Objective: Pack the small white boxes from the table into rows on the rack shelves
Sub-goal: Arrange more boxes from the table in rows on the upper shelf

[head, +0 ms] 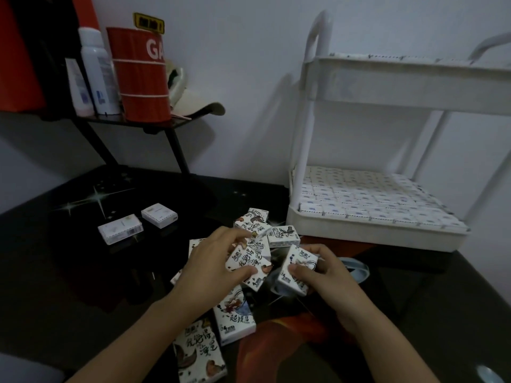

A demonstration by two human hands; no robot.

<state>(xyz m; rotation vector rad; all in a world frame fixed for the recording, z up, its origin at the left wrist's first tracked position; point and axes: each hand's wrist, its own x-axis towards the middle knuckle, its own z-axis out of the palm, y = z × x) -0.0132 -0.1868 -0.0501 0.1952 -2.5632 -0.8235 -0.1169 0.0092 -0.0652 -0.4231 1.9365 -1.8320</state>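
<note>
Several small white boxes with black drawings lie in a loose pile (279,233) on the dark table (83,272). My left hand (213,261) grips one box (251,261) in the middle of the pile between thumb and fingers. My right hand (320,275) holds another box (297,269) tilted on its edge just right of it. The white two-tier rack (373,233) stands at the right; its lower shelf is filled with rows of boxes (373,200), and more show along the upper shelf (387,58). Two plain white boxes (120,229) (159,214) lie apart at the left.
A black wall shelf (132,121) at the upper left carries a red can (141,76), a white spray bottle (98,70), a tube and a cap. More boxes (199,352) lie near the table's front edge. A grey-blue tape roll (356,268) sits under my right hand.
</note>
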